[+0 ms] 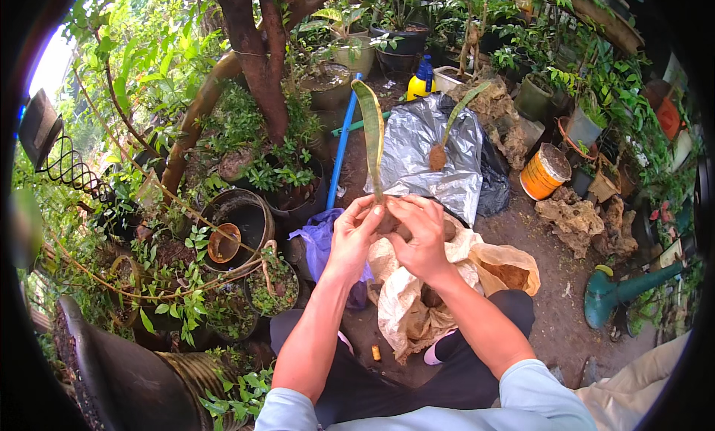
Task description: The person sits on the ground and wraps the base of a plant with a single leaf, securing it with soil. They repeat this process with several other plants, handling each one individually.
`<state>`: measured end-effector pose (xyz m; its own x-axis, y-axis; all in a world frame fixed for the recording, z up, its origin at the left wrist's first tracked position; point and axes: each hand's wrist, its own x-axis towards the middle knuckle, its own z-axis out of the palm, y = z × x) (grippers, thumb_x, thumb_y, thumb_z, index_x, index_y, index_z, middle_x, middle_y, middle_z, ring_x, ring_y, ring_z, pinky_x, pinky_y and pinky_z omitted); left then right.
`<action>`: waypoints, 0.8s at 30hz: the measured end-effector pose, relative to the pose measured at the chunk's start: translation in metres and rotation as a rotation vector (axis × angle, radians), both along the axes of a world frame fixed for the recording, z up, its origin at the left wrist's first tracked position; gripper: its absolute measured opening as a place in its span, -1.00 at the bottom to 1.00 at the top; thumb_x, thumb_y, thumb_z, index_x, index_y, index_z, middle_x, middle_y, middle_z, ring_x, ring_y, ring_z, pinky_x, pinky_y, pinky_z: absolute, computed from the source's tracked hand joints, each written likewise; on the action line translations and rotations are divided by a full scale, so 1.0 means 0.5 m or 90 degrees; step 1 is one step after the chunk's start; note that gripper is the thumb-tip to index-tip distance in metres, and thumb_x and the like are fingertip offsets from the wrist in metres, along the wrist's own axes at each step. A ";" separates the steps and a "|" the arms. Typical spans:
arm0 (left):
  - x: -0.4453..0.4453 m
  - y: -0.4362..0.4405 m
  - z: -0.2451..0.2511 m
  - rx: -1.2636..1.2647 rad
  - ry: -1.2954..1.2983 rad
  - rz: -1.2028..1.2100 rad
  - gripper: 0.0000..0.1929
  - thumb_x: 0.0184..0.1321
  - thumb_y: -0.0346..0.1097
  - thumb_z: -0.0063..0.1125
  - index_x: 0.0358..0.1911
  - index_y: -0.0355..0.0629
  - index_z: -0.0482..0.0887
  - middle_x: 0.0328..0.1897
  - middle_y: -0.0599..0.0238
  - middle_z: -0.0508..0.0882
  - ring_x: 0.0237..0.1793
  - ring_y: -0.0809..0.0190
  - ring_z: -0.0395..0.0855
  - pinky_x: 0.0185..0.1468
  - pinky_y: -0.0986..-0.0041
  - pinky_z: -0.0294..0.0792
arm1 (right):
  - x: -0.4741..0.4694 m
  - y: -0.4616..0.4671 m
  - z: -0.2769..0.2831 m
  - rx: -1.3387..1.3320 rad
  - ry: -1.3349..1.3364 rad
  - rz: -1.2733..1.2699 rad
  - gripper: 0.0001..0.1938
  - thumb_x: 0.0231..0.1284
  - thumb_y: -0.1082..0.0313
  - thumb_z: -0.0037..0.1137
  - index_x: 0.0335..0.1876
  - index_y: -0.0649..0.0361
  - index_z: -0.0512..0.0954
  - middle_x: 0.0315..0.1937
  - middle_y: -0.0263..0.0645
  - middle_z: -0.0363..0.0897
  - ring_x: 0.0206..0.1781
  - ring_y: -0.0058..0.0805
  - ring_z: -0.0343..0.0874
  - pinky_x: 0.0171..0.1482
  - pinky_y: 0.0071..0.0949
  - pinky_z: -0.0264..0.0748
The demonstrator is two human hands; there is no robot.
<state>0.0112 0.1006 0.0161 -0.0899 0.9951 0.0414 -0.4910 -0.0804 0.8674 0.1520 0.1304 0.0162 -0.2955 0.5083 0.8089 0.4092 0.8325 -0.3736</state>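
Both my left hand and my right hand are closed around the soil-covered base of an upright snake plant leaf. Its long green blade with yellow edges rises above my fingers. Part of the brown soil ball shows between my hands; the rest is hidden by them. Below lies a pale woven sack, its mouth rumpled open. Beyond my hands, a second snake plant leaf with a round soil ball rests on a silver plastic sheet.
A purple plastic bag sits left of the sack, an orange bag of brown material right of it. A blue pipe, a yellow spray bottle, an orange-labelled bucket and rough rocks stand around. Potted plants crowd the left.
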 end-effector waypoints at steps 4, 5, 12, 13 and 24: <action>-0.011 0.003 -0.007 -0.009 -0.108 -0.020 -0.74 0.42 -0.24 -0.16 0.03 -0.23 0.41 -0.05 0.23 0.58 -0.05 0.25 0.59 0.00 0.35 0.51 | -0.020 -0.004 -0.007 -0.104 0.006 0.087 -0.39 -0.27 0.50 0.27 0.11 0.16 0.51 0.05 -0.20 0.51 0.09 -0.14 0.45 0.16 -0.23 0.30; -0.013 0.012 0.001 -0.002 -0.075 -0.010 -0.77 0.43 -0.25 -0.20 0.00 -0.20 0.42 -0.06 0.22 0.58 -0.07 0.22 0.61 -0.01 0.30 0.51 | -0.010 0.010 -0.014 -0.136 0.062 0.113 -0.42 -0.19 0.46 0.30 0.13 0.18 0.49 0.07 -0.21 0.51 0.07 -0.21 0.48 0.12 -0.26 0.36; -0.068 0.011 0.009 -0.003 -0.036 0.152 -0.79 0.35 -0.29 -0.01 -0.02 -0.15 0.43 -0.12 0.24 0.58 -0.18 0.26 0.59 -0.04 0.34 0.50 | 0.168 0.123 -0.115 -0.683 -0.142 -0.069 -0.78 -0.04 0.30 0.30 -0.30 0.27 0.67 -0.47 -0.22 0.67 -0.43 -0.52 0.60 -0.28 -0.47 0.51; -0.070 0.013 0.015 0.003 -0.042 0.150 -0.78 0.33 -0.29 0.03 -0.03 -0.17 0.42 -0.15 0.28 0.58 -0.20 0.30 0.58 -0.06 0.37 0.50 | 0.192 0.129 -0.154 -0.730 -0.303 -0.046 -0.78 -0.04 0.31 0.32 -0.28 0.24 0.68 -0.45 -0.24 0.68 -0.41 -0.54 0.60 -0.27 -0.50 0.52; -0.067 0.004 0.029 -0.010 -0.016 0.173 -0.70 0.30 -0.30 0.09 0.04 -0.18 0.39 -0.16 0.35 0.58 -0.17 0.39 0.56 0.00 0.36 0.48 | 0.215 -0.090 -0.581 -0.868 -0.331 -0.461 -0.33 -0.14 0.31 0.33 0.21 0.19 0.37 0.11 0.04 0.44 0.17 -0.02 0.43 0.15 -0.17 0.41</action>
<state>-0.0224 0.1028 0.0306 -0.3546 0.9348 0.0204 -0.4746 -0.1988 0.8575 0.2597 0.0854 -0.2744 0.2287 0.8704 -0.4360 0.8560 -0.3931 -0.3358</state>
